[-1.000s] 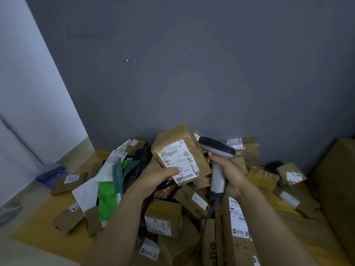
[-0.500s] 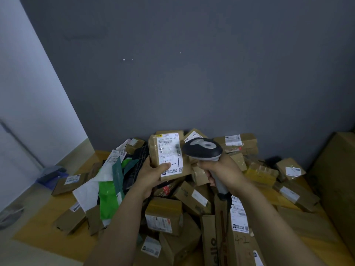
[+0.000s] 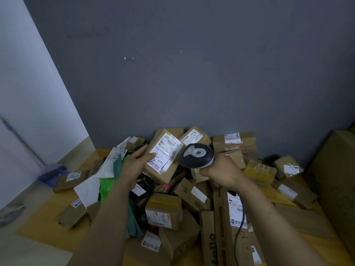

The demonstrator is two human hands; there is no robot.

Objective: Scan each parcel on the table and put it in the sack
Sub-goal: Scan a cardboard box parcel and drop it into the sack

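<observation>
Left grip (image 3: pixel 137 166) is holding a brown parcel (image 3: pixel 172 169) up over the pile, near the middle of the back edge of the bench (image 3: pixel 44 227). The thumb is lying on the parcel's white label (image 3: pixel 166 150) and the other fingers are going behind its left side. The parcel is tilting, with the label facing the camera and "5-1" handwritten on it. Right grip (image 3: pixel 221 171) is closing tight around the handle of a scanner (image 3: pixel 196 155). The scanner head is sitting just beside the parcel's right edge; can't tell if they're touching. A dark cable (image 3: pixel 242 212) is hanging from the handle over a long carton (image 3: pixel 226 237) at the front edge. A pile of boxes (image 3: pixel 163 210) is covering the middle and back of the bench. Green and white bags (image 3: pixel 106 187) are lying toward the left edge. A big carton (image 3: pixel 334 189) is standing at the right edge.
</observation>
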